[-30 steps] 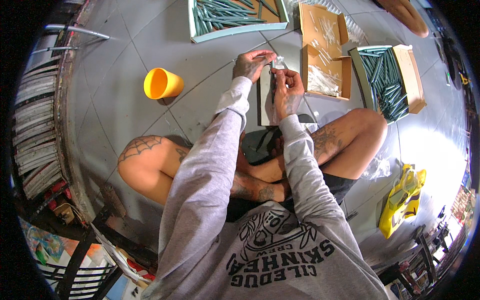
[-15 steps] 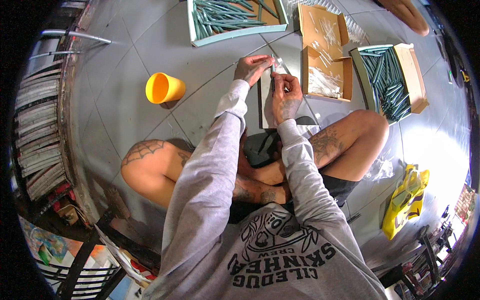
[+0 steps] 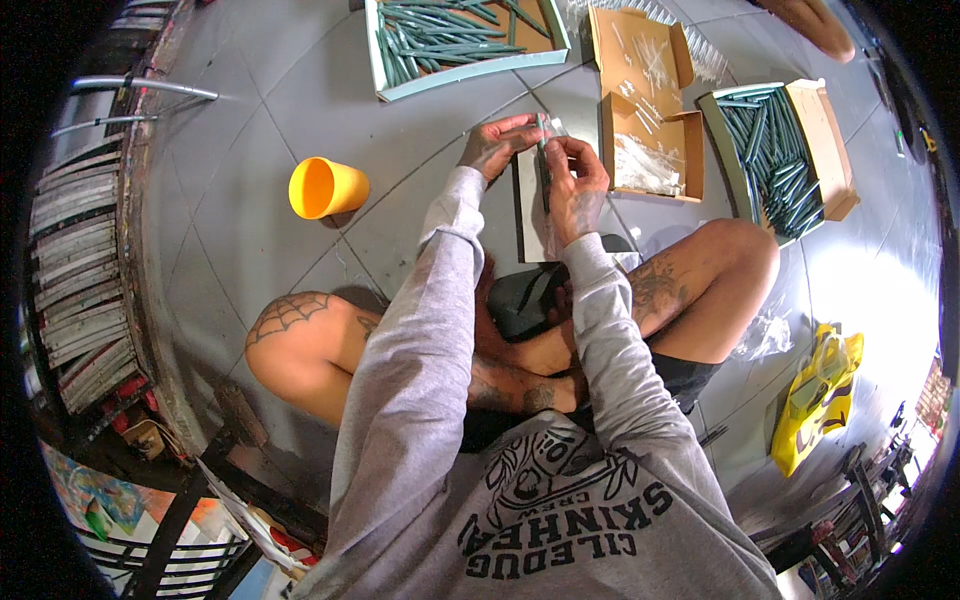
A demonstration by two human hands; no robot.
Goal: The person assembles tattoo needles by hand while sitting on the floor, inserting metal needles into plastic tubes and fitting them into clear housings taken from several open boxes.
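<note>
My left hand (image 3: 496,143) and my right hand (image 3: 575,185) meet over a narrow pale board (image 3: 533,230) with a dark strip, lying on the tiles in front of my crossed legs. Between their fingertips is a slim green pen (image 3: 542,130), held roughly upright in the picture. My left fingers pinch its far end, and the right thumb and fingers close on it lower down. A small clear piece (image 3: 556,125) shows beside the fingertips; its kind is too small to tell.
Green pens fill an open box (image 3: 470,72) at the far side and another box (image 3: 840,150) at right. An open cardboard box (image 3: 650,118) between them holds small clear and white pieces. A yellow cup (image 3: 345,188) stands left; a yellow bag (image 3: 815,400) lies right. Another person's limb (image 3: 815,25) shows far right.
My hands stay together on the pen, the left wrist lower and the right hand slightly turned. The view has shifted a little.
</note>
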